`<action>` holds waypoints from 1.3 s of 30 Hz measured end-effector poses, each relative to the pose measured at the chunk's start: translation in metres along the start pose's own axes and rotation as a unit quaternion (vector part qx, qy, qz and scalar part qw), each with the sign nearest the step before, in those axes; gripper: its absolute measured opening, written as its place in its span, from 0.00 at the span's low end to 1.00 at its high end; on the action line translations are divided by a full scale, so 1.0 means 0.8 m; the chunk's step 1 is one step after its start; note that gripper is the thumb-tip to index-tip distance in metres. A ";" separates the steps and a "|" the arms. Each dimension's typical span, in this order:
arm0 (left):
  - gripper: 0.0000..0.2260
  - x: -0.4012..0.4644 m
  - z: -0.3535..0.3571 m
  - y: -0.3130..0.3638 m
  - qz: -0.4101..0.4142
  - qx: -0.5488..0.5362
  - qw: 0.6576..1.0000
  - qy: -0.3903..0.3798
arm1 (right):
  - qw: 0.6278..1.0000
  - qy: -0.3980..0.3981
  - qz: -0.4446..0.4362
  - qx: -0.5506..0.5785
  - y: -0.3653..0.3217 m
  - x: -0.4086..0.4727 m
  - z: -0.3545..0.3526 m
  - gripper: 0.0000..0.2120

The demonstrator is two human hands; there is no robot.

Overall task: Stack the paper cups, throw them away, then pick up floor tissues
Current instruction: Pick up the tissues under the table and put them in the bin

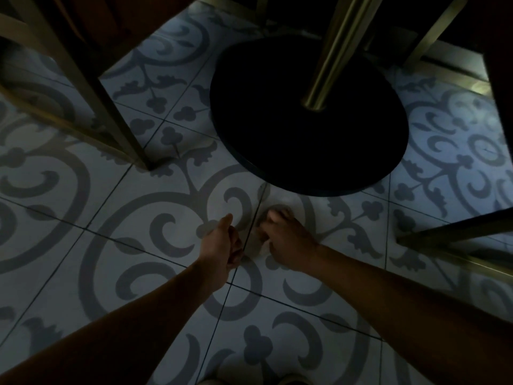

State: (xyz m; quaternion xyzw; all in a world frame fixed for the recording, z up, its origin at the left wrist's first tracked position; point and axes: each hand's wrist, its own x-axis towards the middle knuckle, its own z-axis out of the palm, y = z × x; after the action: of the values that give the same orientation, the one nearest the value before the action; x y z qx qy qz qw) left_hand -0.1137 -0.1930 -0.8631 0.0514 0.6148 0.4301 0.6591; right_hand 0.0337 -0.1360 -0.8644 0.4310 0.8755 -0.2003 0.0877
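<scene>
A pale, crumpled tissue (pixel 279 202) lies on the patterned floor tile just in front of the round table base. My right hand (pixel 286 240) is down on it, blurred, with the fingers curled around the white paper, which also shows under the palm. My left hand (pixel 224 245) hovers just to the left of it, thumb pointing forward and fingers curled in, with nothing visible in it. No paper cups are in view. The scene is dim, so the tissue's edges are hard to make out.
A black round table base (pixel 305 120) with a brass column (pixel 330 59) stands right behind the hands. Brass chair legs (pixel 116 107) rise at the left, and another chair frame (pixel 455 237) sits low at the right. The floor tiles (pixel 166 273) carry grey scroll patterns.
</scene>
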 end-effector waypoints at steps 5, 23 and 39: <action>0.24 -0.002 0.001 0.001 0.005 0.001 1.000 -0.009 | 0.997 -0.073 -0.020 0.021 -0.001 -0.010 0.001 0.07; 0.26 -0.034 0.010 0.017 0.036 0.001 0.999 -0.019 | 0.996 -0.084 0.006 -0.024 -0.014 -0.044 -0.028 0.22; 0.20 -0.051 0.006 0.044 0.051 -0.009 0.998 -0.037 | 0.996 0.030 0.020 0.081 -0.025 -0.054 -0.066 0.07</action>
State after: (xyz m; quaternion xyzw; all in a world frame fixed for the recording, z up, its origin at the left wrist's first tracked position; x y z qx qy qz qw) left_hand -0.1226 -0.1944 -0.8094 0.0933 0.5828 0.4664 0.6588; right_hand 0.0451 -0.1555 -0.7968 0.4600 0.8498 -0.2554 0.0303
